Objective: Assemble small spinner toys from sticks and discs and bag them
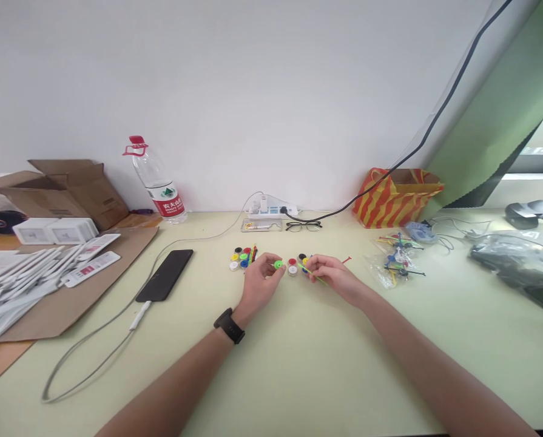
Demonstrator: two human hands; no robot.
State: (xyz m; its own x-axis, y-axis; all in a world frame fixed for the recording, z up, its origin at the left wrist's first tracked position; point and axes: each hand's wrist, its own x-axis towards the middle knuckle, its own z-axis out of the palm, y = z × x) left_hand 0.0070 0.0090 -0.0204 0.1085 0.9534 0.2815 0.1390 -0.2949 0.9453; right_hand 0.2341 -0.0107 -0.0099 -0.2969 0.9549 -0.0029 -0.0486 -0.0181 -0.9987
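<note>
My left hand pinches a small green wheel-shaped piece between thumb and fingers. My right hand is closed on a thin yellow-green stick that points toward the green piece. Between the hands lie a red piece and a white piece. A cluster of coloured round pieces and short sticks lies just left of my left hand. A black watch sits on my left wrist.
A black phone with a white cable lies to the left. Also on the pale table: a water bottle, power strip, glasses, striped bag, a plastic bag of stick pieces, cardboard with white packets.
</note>
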